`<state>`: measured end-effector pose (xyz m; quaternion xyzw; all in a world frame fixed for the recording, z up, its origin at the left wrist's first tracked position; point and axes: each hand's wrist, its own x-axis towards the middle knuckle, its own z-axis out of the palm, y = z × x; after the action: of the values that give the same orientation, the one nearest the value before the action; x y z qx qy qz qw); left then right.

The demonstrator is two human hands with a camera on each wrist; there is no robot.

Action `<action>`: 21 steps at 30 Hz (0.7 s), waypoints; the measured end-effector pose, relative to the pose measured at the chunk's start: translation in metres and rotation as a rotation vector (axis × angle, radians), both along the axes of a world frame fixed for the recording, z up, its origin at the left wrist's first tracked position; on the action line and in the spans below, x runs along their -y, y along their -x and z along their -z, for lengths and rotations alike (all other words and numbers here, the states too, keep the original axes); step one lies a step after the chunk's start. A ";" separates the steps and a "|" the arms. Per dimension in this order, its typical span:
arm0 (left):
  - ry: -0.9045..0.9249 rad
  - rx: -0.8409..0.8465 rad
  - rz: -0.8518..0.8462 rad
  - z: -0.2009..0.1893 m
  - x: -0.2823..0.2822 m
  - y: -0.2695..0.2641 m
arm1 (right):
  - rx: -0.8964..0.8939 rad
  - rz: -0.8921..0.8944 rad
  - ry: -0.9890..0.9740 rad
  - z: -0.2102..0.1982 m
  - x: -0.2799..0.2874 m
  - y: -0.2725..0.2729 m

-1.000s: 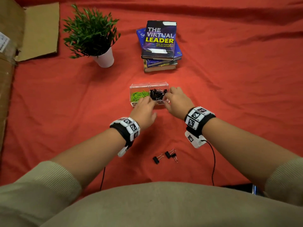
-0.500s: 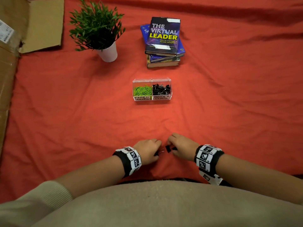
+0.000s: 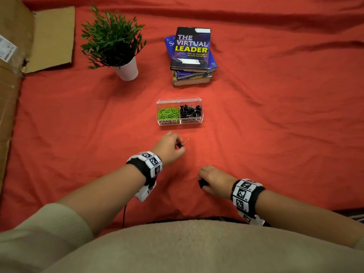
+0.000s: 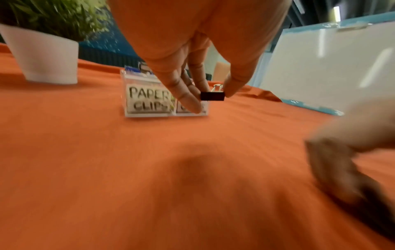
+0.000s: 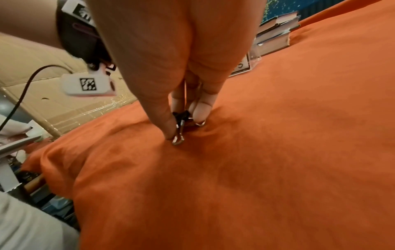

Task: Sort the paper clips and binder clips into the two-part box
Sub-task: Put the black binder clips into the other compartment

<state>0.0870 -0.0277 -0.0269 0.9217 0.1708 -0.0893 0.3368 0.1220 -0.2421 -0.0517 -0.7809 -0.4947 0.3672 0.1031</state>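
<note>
The clear two-part box (image 3: 179, 122) sits mid-cloth, green paper clips (image 3: 168, 114) in its left half and black binder clips (image 3: 190, 111) in its right half. Just in front of the box, my left hand (image 3: 171, 147) pinches one black binder clip (image 4: 212, 96) between thumb and fingertips, above the cloth. Nearer my body, my right hand (image 3: 211, 181) is down on the cloth, its thumb and fingers closed on binder clips (image 5: 180, 118) whose silver wire handles stick out. In the left wrist view the box (image 4: 149, 99) shows its PAPER CLIPS label.
A potted plant (image 3: 116, 44) in a white pot stands back left. A stack of books (image 3: 192, 56) lies behind the box. Cardboard (image 3: 29, 36) borders the left side. The red cloth (image 3: 275, 134) is wrinkled.
Both hands came back from the box to the clips near my body. The left hand has since lifted one binder clip forward toward the box, while the right stays low on the remaining clips.
</note>
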 end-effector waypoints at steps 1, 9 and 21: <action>-0.011 0.026 -0.007 -0.004 -0.004 -0.011 | -0.003 0.002 -0.001 -0.001 0.001 -0.001; -0.169 0.106 0.077 -0.017 -0.018 -0.083 | -0.197 0.323 -0.032 0.000 0.001 -0.017; -0.339 0.100 0.065 -0.004 -0.024 -0.111 | -0.091 0.866 -0.434 -0.052 -0.082 -0.151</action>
<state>0.1984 -0.0035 -0.0229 0.9736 0.1366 -0.0239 0.1814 0.2725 -0.1599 0.0006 -0.8586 -0.1845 0.2126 0.4284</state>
